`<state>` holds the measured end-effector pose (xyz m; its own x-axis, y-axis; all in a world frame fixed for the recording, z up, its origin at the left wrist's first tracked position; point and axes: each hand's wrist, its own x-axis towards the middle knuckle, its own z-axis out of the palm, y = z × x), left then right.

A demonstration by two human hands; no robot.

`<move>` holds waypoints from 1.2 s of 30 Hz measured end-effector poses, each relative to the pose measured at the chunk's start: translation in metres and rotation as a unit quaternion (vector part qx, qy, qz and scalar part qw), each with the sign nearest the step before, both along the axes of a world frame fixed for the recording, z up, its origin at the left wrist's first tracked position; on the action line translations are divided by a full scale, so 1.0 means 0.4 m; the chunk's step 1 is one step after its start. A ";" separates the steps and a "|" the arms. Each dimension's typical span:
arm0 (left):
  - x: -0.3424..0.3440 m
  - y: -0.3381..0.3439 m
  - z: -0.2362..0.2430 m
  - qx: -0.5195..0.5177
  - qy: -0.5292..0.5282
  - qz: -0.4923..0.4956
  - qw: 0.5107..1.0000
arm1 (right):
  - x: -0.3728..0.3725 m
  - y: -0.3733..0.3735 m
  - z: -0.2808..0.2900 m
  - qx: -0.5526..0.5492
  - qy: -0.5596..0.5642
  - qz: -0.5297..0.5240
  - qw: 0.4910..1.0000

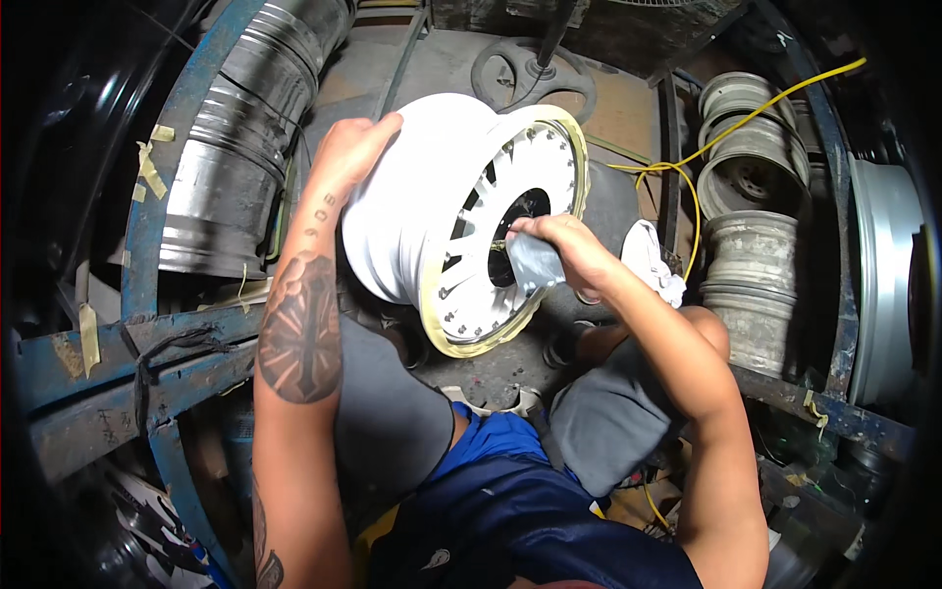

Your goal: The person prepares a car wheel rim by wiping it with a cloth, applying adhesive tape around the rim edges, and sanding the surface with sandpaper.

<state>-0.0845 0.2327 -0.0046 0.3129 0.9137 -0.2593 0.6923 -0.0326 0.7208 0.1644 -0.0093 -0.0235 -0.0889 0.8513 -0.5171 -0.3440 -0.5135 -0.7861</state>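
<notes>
A white wheel rim (392, 216) stands tilted in front of me, its spoked face (476, 260) turned to the right. Yellowish masking tape (429, 312) runs around the edge of that face. My left hand (358, 147) grips the back edge of the barrel at the upper left, with most fingers hidden behind it. Near the dark centre hole of the face, my right hand (574, 255) pinches a thin, bent grey sheet (535, 263), which looks like sandpaper. The sheet hangs down in front of the spokes.
Bare metal rims (221, 177) are stacked at the left behind a blue metal frame (162, 245). Dull rims (751, 265) stand stacked at the right, with a yellow hose (697, 201) and white cloth (648, 260) nearby. A stand with a round base (535, 83) is beyond the wheel.
</notes>
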 end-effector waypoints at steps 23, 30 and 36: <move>0.201 -0.117 0.059 0.182 0.058 0.021 0.981 | 0.168 0.012 0.124 0.119 -0.336 0.305 0.883; 0.196 -0.142 0.061 0.184 0.038 0.019 0.982 | 0.156 -0.005 0.300 0.399 -0.413 -0.169 0.801; 0.188 -0.137 0.053 0.204 0.021 0.026 0.978 | 0.019 0.076 0.257 0.473 -0.722 0.047 0.503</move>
<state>-0.0092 0.1778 0.0166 0.2594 0.9584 0.1190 0.7294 -0.2752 0.6263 0.1721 0.0210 0.0793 -0.2640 0.8047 0.5318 0.9272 0.3636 -0.0899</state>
